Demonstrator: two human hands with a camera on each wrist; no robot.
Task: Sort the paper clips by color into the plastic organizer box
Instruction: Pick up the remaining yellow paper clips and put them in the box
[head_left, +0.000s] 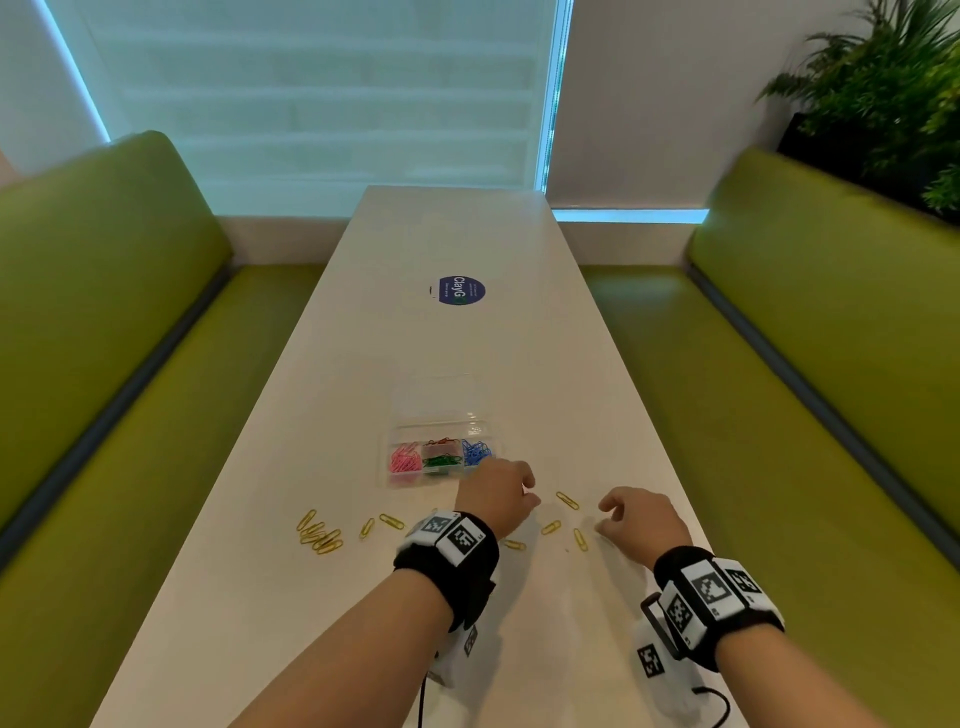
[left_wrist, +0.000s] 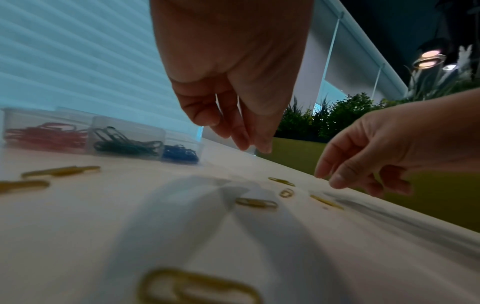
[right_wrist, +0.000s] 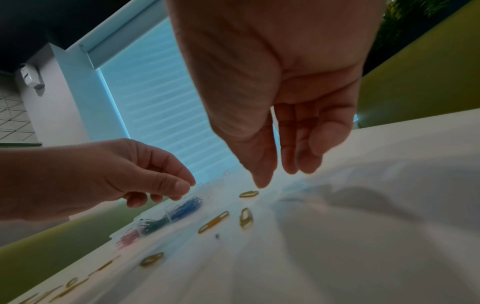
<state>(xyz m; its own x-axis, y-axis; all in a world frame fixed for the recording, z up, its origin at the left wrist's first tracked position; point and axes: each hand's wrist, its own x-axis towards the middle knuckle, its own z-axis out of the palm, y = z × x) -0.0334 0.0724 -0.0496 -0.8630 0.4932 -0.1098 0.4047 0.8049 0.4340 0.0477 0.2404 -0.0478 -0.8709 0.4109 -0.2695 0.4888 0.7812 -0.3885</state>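
Note:
The clear plastic organizer box (head_left: 393, 480) sits mid-table with its lid laid back. It holds pink clips (head_left: 405, 460), green clips (head_left: 441, 461), red clips (head_left: 441, 442) and blue clips (head_left: 475, 452) in separate compartments. Yellow clips lie loose on the table: a bunch (head_left: 319, 535) at the left and several singles between my hands, such as one (head_left: 567, 500) and another (head_left: 580, 539). My left hand (head_left: 530, 493) hovers just in front of the box's right corner, fingers hanging loosely, nothing between them (left_wrist: 233, 133). My right hand (head_left: 605, 514) hangs over the singles with relaxed fingers (right_wrist: 280, 174), empty.
The long white table (head_left: 467, 338) carries a round blue sticker (head_left: 461, 290) further back. Green benches (head_left: 130, 364) flank it on both sides, and a plant (head_left: 883, 93) stands at the back right. The table's right edge runs close beside my right hand.

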